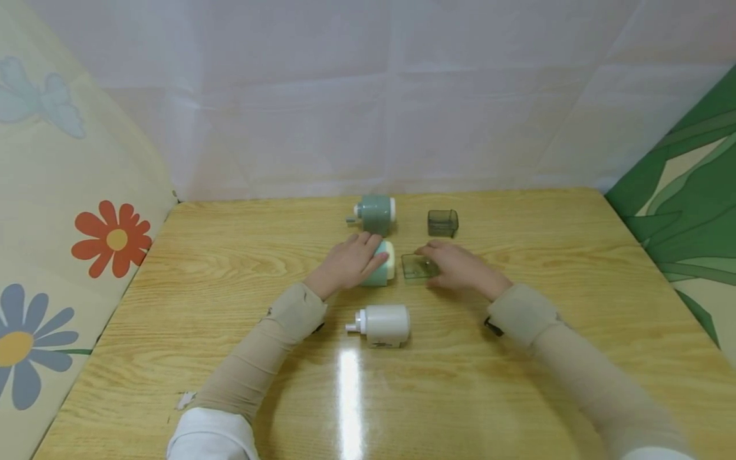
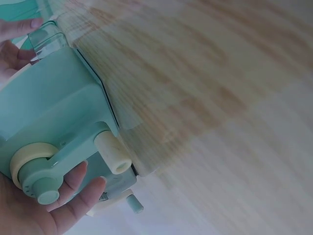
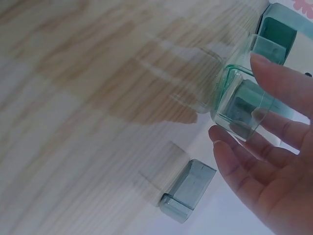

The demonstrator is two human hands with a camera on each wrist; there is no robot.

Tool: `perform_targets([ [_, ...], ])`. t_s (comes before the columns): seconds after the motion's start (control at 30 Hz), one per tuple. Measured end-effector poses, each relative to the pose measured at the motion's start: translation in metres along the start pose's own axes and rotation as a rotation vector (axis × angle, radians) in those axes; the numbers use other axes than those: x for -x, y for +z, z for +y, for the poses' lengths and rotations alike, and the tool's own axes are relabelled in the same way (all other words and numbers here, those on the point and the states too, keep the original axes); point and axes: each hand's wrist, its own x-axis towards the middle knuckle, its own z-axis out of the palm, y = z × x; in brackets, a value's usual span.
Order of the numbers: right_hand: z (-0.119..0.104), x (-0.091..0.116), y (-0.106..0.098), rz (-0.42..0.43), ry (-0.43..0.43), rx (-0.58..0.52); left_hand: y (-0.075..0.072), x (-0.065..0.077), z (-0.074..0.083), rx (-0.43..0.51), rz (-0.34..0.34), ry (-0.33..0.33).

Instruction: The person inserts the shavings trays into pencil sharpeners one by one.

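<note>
My left hand (image 1: 352,263) grips a mint-green crank pencil sharpener (image 1: 377,276) with a cream end, lying on the table. In the left wrist view the sharpener's crank (image 2: 73,152) with its cream knob is close to the fingers (image 2: 80,203). My right hand (image 1: 457,267) holds a clear green shavings drawer (image 3: 244,100) between thumb and fingers. The drawer is just right of the sharpener, close to the sharpener's open cavity (image 3: 276,36) in the right wrist view.
A darker green sharpener (image 1: 376,214) lies behind, and a cream-white one (image 1: 388,324) in front, both with cranks to the left. A second clear drawer (image 1: 443,223) rests at the back right. The wooden table (image 1: 230,255) meets a white cloth wall (image 1: 287,128) behind.
</note>
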Motion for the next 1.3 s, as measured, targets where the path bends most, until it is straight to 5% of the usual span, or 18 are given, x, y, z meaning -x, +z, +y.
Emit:
perform_targets([
  [1.3,-0.015,-0.013,0.003,-0.008,-0.027,0.019,0.000,0.000,0.000,0.011,0.000,-0.002],
])
